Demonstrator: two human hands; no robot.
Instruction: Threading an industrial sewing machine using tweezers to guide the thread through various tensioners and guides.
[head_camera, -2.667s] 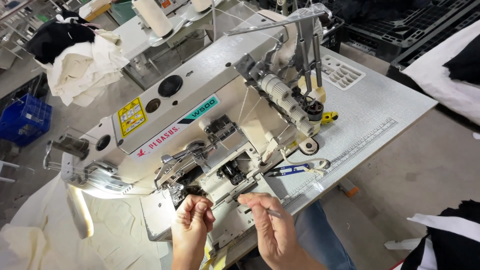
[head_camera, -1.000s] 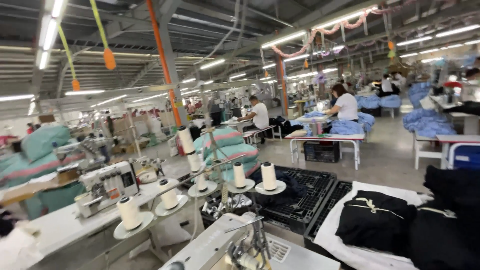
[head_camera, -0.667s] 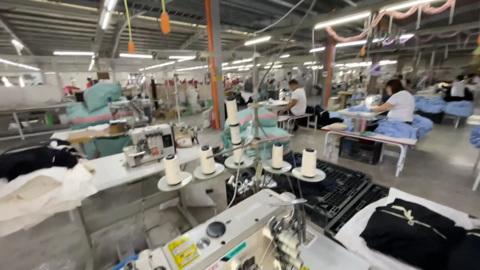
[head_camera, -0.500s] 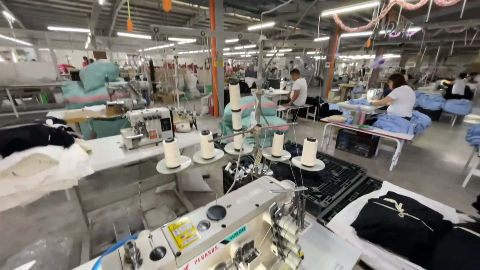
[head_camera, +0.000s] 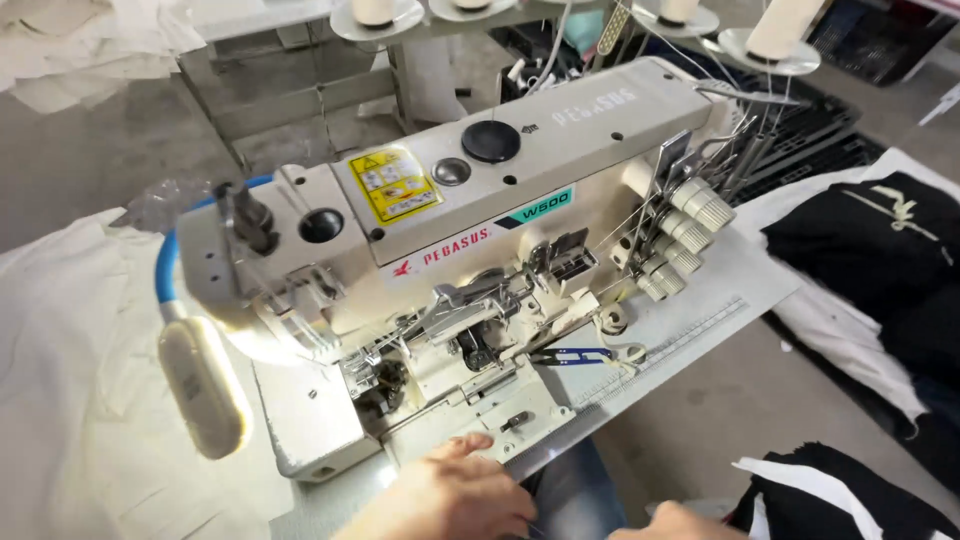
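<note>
My left hand (head_camera: 455, 495) lies flat, fingers together, at the front edge of the cream sewing machine (head_camera: 470, 250); my right hand (head_camera: 680, 522) is mostly hidden, fingers I cannot tell

We've dropped our gaze from the factory hall back onto the sewing machine (head_camera: 450, 270). Our left hand (head_camera: 455, 498) now lies flat at the table's (head_camera: 690, 325) front edge, the right hand (head_camera: 675, 523) low beside it, no longer pinching up by the needle area.
</note>
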